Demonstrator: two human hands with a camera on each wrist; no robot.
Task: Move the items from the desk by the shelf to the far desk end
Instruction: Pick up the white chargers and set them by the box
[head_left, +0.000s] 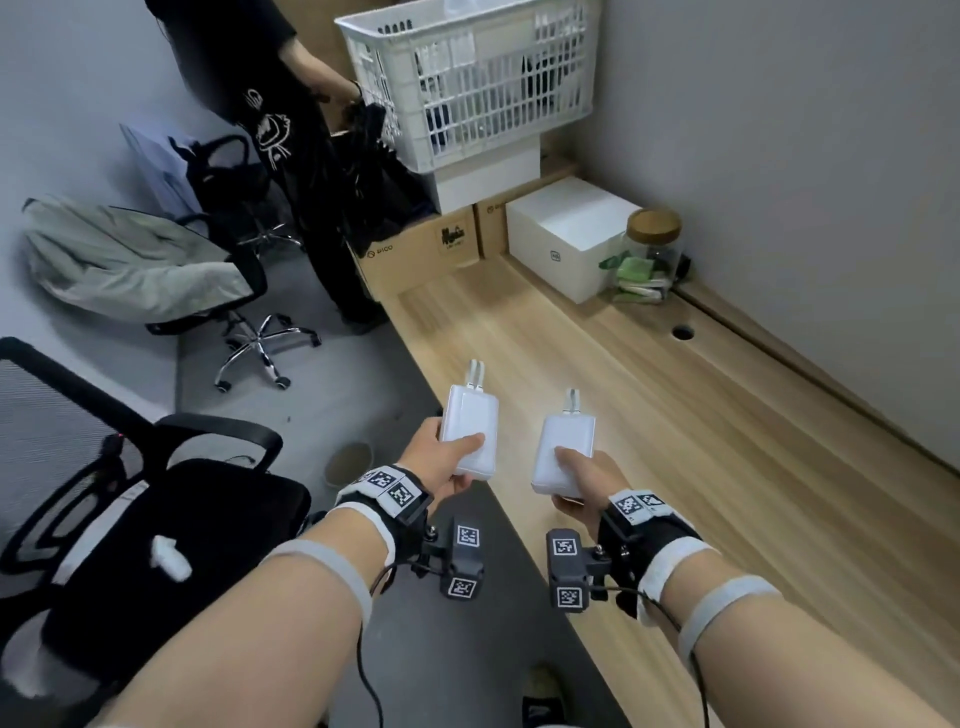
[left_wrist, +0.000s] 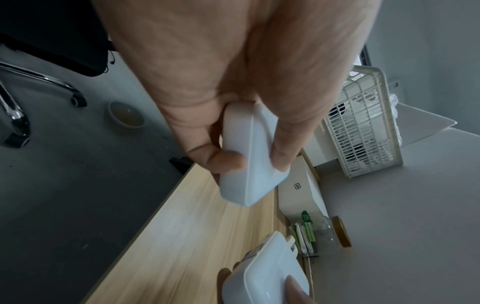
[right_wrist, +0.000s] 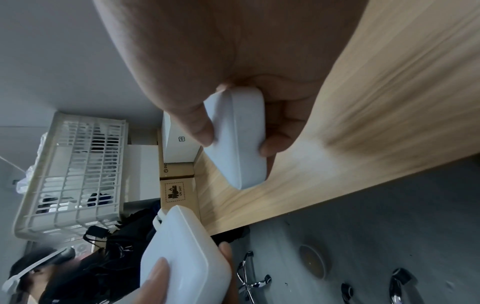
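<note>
Right now both hands are carrying: the left hand (head_left: 441, 457) grips one white power bank (head_left: 470, 434), thumb on top and fingers curled underneath, and the right hand (head_left: 582, 480) grips a second power bank (head_left: 563, 452) the same way. Both are held in the air side by side, apart, the left one at the bench's (head_left: 675, 441) front edge, the right one over the wood. Their long axes point away along the bench, cable loops leading. Farther on, at the far end, stand a white box (head_left: 571, 234), a jar (head_left: 649, 260), cardboard boxes (head_left: 415, 254) and a basket (head_left: 467, 78).
</note>
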